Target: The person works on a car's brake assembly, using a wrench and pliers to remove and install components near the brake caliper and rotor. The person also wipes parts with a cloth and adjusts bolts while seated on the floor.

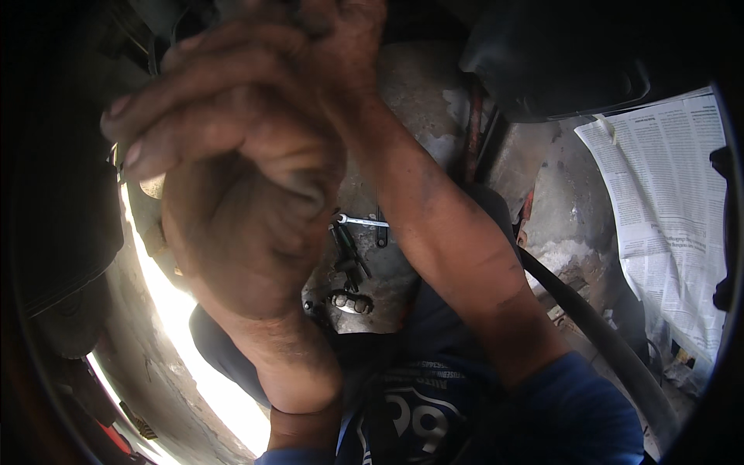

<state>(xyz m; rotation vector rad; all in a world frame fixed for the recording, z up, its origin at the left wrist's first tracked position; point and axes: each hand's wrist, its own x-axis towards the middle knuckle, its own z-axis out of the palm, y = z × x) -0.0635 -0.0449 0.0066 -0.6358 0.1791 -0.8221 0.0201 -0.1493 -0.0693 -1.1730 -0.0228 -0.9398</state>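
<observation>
Close to the camera, my left hand (240, 170) is raised, its fingers stretched out to the left and slightly bent. No object shows in the part of its palm that I can see. My right hand (345, 43) reaches up to the top edge, beyond the left hand's knuckles. Its fingers lie in shadow and partly out of the picture, so what they touch is hidden. Below, on the floor between my legs, lie a silver wrench (360, 222), some dark slim tools (353, 252) and a round metal part (351, 302).
A dark bulky panel (558, 70) hangs at the upper right. Beside it, newspaper sheets (666, 194) spread down the right side. A thick black hose or bar (597, 333) runs past my right arm. Bright sunlight falls across the floor (167, 310) at left.
</observation>
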